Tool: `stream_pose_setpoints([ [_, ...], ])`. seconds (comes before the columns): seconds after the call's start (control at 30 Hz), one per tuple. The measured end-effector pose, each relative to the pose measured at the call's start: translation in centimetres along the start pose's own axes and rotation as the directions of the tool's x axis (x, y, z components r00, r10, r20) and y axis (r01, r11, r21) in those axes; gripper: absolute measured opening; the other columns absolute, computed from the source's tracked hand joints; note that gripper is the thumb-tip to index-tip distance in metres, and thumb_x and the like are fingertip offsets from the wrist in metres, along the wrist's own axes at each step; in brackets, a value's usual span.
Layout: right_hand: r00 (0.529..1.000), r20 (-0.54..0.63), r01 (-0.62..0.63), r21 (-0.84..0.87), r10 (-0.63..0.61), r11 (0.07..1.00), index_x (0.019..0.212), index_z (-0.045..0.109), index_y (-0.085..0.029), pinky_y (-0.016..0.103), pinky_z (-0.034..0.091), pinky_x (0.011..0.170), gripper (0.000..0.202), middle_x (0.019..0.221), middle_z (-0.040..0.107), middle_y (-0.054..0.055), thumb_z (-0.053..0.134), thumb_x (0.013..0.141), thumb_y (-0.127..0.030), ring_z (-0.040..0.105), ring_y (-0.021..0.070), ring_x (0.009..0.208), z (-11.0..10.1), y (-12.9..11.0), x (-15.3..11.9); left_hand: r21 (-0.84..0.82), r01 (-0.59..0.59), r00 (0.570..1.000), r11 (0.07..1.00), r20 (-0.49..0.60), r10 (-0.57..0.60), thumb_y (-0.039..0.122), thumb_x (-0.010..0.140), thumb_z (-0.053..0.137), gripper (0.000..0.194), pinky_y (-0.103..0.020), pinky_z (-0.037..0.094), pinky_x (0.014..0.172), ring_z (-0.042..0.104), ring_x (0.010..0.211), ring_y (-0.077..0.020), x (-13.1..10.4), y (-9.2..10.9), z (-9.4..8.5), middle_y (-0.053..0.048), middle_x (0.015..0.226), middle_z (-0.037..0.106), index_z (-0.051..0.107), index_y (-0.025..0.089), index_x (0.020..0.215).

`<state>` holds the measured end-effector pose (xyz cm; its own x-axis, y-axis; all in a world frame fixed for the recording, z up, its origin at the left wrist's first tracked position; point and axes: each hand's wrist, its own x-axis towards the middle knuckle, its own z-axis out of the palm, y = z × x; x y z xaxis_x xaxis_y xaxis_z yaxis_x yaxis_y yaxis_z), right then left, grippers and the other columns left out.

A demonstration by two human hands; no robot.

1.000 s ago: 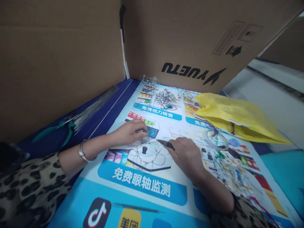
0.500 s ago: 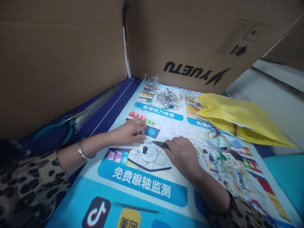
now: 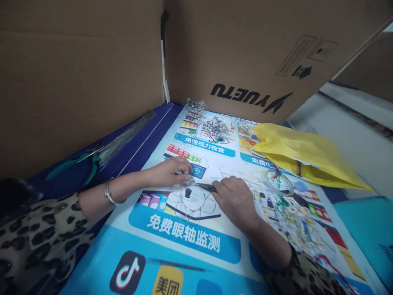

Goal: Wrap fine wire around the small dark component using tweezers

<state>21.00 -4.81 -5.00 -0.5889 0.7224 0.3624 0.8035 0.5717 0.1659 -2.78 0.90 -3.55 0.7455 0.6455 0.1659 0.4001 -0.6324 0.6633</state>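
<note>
While two large cardboard panels, the left one (image 3: pixel 76 82) and the right one (image 3: pixel 251 45), meet at the far edge of the desk (image 3: pixel 170 116), one printed sheet (image 3: pixel 98 262) covers much of its top. One yellow bag (image 3: pixel 294 143) lies across the sheet's far right edge, and one teal item (image 3: pixel 365 229) sits beyond its right edge. Toward the desk's left edge are a bundle of straight wires (image 3: pixel 125 135) and one pair of teal-handled pliers (image 3: pixel 95 166). The looped wire piece (image 3: pixel 206 207) is on the middle of the sheet, between and just below the hands. The left hand (image 3: pixel 170 172) seems to pinch its upper part, the contact half hidden by the fingers; the right hand (image 3: pixel 236 200) is closed around a slim dark-tipped tool (image 3: pixel 207 187), its point near the left fingertips.

The tip could slip off such thin wire and prick those fingers, since they are so close. Pulling unevenly could bend the loops out of shape, and a stray end could snag the neighbouring strands.

Counted: two hands, one tool, one looped piece, one clear ring (image 3: pixel 291 190) with coloured thread, and three tangled wire clusters (image 3: pixel 216 127) toward the far edge. The single wires in the bundle and in the right-hand heap (image 3: pixel 307 229) are too fine to count.
</note>
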Motion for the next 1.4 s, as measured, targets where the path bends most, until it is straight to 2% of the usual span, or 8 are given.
stream_pose_setpoints([
  [0.27, 0.997, -0.041, 0.063, -0.091, -0.067, 0.994, 0.081, 0.061, -0.018, 0.033, 0.025, 0.066, 0.015, 0.067, 0.053, 0.003, 0.048, 0.084, -0.025, 0.04, 0.0164, 0.069, -0.3, 0.0, 0.1, -0.011, -0.004, 1.0, 1.0, 0.021, 0.004, 0.019, 0.08, 0.053, 0.016, -0.028, 0.036, 0.079, 0.052, 0.087, -0.0158, 0.1, 0.2, -0.1, -0.006, 0.093, 0.059, 0.055, 0.014, 0.066],
  [0.57, 0.981, -0.002, 0.188, -0.189, -0.192, 0.964, 0.087, 0.06, -0.016, 0.034, 0.024, 0.063, 0.013, 0.069, 0.052, 0.003, 0.047, 0.084, -0.016, 0.038, 0.0169, 0.069, -1.4, 0.4, 0.2, 0.016, -0.024, 0.998, 1.0, 0.051, 0.023, 0.021, 0.082, 0.052, 0.017, -0.027, 0.036, 0.08, 0.051, 0.088, -0.0153, 0.1, 0.5, -0.2, -0.006, 0.093, 0.058, 0.056, 0.013, 0.068],
  [0.93, 0.963, 0.01, 0.265, -0.18, -0.268, 0.947, 0.089, 0.06, -0.016, 0.034, 0.023, 0.064, 0.016, 0.068, 0.051, 0.003, 0.045, 0.085, -0.016, 0.037, 0.0168, 0.069, -2.0, 0.5, 0.2, 0.049, -0.051, 0.997, 0.998, 0.068, 0.048, 0.021, 0.083, 0.051, 0.017, -0.027, 0.037, 0.081, 0.051, 0.086, -0.0149, 0.1, 0.6, -0.3, -0.006, 0.091, 0.059, 0.06, 0.013, 0.07],
  [1.07, 0.97, -0.005, 0.242, -0.14, -0.245, 0.96, 0.089, 0.06, -0.017, 0.033, 0.024, 0.065, 0.014, 0.067, 0.052, 0.002, 0.046, 0.085, -0.017, 0.038, 0.0165, 0.069, -1.7, 0.7, 0.2, 0.071, -0.051, 0.997, 0.996, 0.063, 0.047, 0.021, 0.083, 0.052, 0.017, -0.027, 0.037, 0.081, 0.052, 0.086, -0.015, 0.1, 0.5, -0.3, -0.005, 0.091, 0.059, 0.059, 0.013, 0.069],
  [1.17, 0.984, -0.023, 0.176, -0.079, -0.178, 0.981, 0.087, 0.06, -0.018, 0.033, 0.024, 0.065, 0.013, 0.067, 0.053, 0.002, 0.048, 0.084, -0.021, 0.04, 0.0167, 0.07, -1.1, 0.7, 0.2, 0.101, -0.052, 0.997, 0.994, 0.06, 0.046, 0.021, 0.083, 0.052, 0.014, -0.028, 0.037, 0.081, 0.052, 0.087, -0.0154, 0.1, 0.4, -0.3, -0.006, 0.093, 0.06, 0.06, 0.014, 0.073],
  [1.3, 0.998, 0.024, 0.065, -0.015, -0.064, 0.998, 0.082, 0.061, -0.019, 0.032, 0.025, 0.066, 0.014, 0.069, 0.055, 0.002, 0.051, 0.083, -0.03, 0.041, 0.0174, 0.071, -0.5, 0.8, 0.1, 0.137, -0.058, 0.998, 0.989, 0.047, 0.052, 0.019, 0.081, 0.054, 0.011, -0.029, 0.037, 0.082, 0.053, 0.088, -0.0157, 0.1, 0.4, -0.1, -0.006, 0.092, 0.061, 0.06, 0.014, 0.074],
  [1.4, 0.998, 0.054, 0.021, 0.009, -0.022, 1.0, 0.085, 0.061, -0.019, 0.032, 0.025, 0.067, 0.015, 0.072, 0.056, 0.002, 0.05, 0.084, -0.031, 0.043, 0.0173, 0.072, -0.2, 0.8, -0.1, 0.14, -0.082, 0.996, 0.987, 0.033, 0.078, 0.017, 0.081, 0.054, 0.008, -0.029, 0.037, 0.083, 0.053, 0.088, -0.0156, 0.0, 0.5, 0.1, -0.005, 0.09, 0.062, 0.061, 0.015, 0.077],
])
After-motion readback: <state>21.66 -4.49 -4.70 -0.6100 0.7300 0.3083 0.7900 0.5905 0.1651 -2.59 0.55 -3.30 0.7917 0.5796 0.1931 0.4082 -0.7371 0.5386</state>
